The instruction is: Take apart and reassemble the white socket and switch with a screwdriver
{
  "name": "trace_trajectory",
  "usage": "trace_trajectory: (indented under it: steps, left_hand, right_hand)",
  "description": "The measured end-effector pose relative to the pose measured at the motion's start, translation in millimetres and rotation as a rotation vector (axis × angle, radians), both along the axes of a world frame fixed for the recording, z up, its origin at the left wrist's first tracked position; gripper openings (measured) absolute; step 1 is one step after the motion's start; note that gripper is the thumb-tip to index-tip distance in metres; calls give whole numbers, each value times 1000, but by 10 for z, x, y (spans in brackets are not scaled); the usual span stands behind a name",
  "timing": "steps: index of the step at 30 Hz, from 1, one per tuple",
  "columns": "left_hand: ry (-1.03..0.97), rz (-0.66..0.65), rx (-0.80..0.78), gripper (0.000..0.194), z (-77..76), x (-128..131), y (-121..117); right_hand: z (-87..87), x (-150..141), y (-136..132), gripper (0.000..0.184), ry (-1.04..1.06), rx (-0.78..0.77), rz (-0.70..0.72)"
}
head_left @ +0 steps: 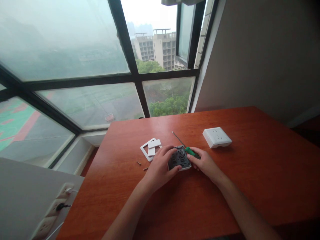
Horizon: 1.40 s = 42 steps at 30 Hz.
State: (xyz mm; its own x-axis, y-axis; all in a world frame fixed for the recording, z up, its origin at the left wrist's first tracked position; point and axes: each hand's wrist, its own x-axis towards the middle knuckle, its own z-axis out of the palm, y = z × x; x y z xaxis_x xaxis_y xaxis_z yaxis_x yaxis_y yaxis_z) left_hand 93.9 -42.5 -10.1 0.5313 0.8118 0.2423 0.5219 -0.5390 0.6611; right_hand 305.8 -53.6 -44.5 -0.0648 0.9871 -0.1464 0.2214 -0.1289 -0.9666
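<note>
On the red-brown wooden table (250, 186) my left hand (160, 166) grips the left side of a grey socket module (179, 158) lying face down. My right hand (203, 162) closes on the module's right edge. A screwdriver (186, 147) with a green handle lies just behind the module, its tip pointing away to the left and its handle end under my right fingers. A white frame with loose white cover pieces (150, 148) lies left of my left hand. Two small screws (141, 165) rest on the table near my left wrist.
A whole white wall socket (216, 137) sits to the right, behind my right hand. Large windows (100, 100) run along the table's far and left sides. A white wall panel with sockets and a plugged cable (56, 208) stands at the lower left.
</note>
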Motion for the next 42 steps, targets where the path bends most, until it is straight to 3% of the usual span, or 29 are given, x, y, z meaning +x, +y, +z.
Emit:
trace_trajectory:
  steps: [22,26,30,34,38,42]
  left_hand:
    - [37,-15,14,57,-19,-28,-27]
    - [84,-5,54,59,34,-82,-10]
    - [182,119,120,44,143,-288,-11]
    - [336,253,113,21,192,-659,-61]
    - [479,337,92,20,146,-1020,-87]
    - [564,307,67,24,88,-1166,-65]
  right_hand:
    - [1,10,-2,38,12,-2,11]
    - [2,12,-3,38,26,-5,18]
    - [20,10,-4,39,40,-11,17]
    - [48,0,-8,39,55,-16,10]
    - [59,-8,-10,38,66,-23,3]
    - [52,-2,-7,39,72,-27,0]
